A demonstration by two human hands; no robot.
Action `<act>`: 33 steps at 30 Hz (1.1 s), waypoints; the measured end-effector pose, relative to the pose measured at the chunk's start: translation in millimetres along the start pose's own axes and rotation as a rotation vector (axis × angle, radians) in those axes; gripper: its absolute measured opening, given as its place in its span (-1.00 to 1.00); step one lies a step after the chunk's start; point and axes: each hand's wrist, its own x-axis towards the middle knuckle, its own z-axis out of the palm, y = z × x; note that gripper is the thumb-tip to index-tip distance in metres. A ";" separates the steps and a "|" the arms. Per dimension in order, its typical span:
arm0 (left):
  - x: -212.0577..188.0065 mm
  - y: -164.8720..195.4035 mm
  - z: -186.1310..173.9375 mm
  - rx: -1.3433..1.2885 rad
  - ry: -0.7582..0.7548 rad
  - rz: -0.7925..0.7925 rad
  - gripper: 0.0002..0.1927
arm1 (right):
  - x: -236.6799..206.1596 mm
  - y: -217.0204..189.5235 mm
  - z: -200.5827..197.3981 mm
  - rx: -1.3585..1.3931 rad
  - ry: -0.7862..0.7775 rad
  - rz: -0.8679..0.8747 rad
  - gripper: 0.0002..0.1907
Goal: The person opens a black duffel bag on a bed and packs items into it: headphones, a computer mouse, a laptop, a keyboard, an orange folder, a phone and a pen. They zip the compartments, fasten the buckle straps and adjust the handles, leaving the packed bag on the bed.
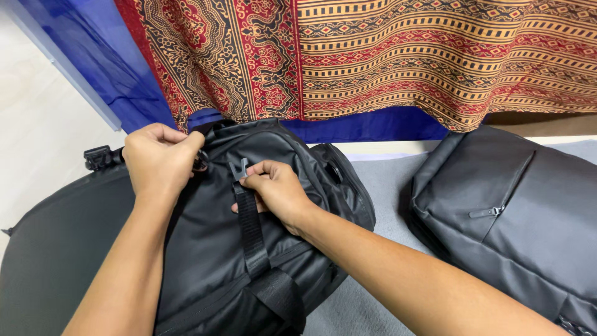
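My left hand (158, 158) is closed in a pinch at the top edge of the black bag (211, 249), fingers curled over the rim near a small metal ring (mostly hidden under my knuckles, so I can't tell exactly what I'm gripping). My right hand (277, 190) rests on the front of the bag, thumb and fingers pinched on the strap (252, 239) just below its grey buckle (239, 169). The buckle stands up from my fingertips, and the strap runs down the middle of the bag towards me, where it meets a wider band.

The bag lies on a grey surface (385, 186), right in front of me. To the right of the bag, apart from it, lies a second dark bag (516, 211) with a slanted zip on its front. Left of the bag and touching it is a dark rounded case (56, 249). Behind the bag hangs a red and orange patterned cloth (404, 56) over blue fabric (112, 68).
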 end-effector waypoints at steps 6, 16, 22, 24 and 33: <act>-14.8 6.1 -12.5 -0.147 -0.098 -0.068 -0.83 | 0.5 2.8 -1.6 -0.032 -0.075 -0.040 -0.88; -13.2 -5.8 -12.6 -0.448 -0.376 -0.386 -0.81 | -15.9 -2.3 -5.2 -0.137 -0.195 -0.068 -0.86; -18.7 -2.3 -9.6 -0.482 -0.414 -0.421 -0.80 | -21.6 -4.6 -0.9 -0.169 -0.116 -0.154 -0.81; -19.3 -1.7 -9.5 -0.464 -0.428 -0.432 -0.79 | -22.0 -3.5 -1.5 -0.194 -0.105 -0.204 -0.80; -18.5 -6.7 -9.0 -0.470 -0.428 -0.450 -0.81 | -19.1 0.5 -2.5 -0.146 -0.095 -0.229 -0.76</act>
